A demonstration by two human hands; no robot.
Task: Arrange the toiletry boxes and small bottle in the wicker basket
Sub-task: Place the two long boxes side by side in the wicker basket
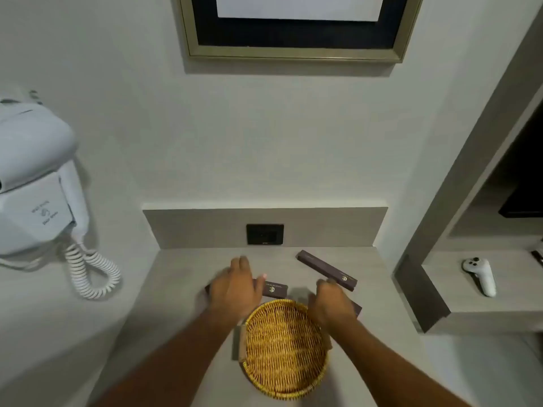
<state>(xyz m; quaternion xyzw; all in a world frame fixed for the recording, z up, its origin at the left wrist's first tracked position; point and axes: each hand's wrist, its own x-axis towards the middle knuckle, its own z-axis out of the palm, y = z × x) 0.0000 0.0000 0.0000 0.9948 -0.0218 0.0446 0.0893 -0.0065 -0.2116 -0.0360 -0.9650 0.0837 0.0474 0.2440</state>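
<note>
A round wicker basket (283,348) sits on the grey counter near its front, with nothing inside it. My left hand (235,289) lies flat over a dark purple toiletry box (274,290) just behind the basket's left rim. My right hand (332,304) curls over another dark box (357,308) at the basket's right rim; most of that box is hidden. A third, long dark purple box (326,270) lies slantwise behind the right hand. A brown box (238,343) stands against the basket's left side. No small bottle is visible.
A black socket plate (265,234) sits in the low backsplash. A white wall hair dryer (35,177) with a coiled cord (91,271) hangs at left. At right, a lower shelf holds a white controller (480,276). A framed picture (296,27) hangs above.
</note>
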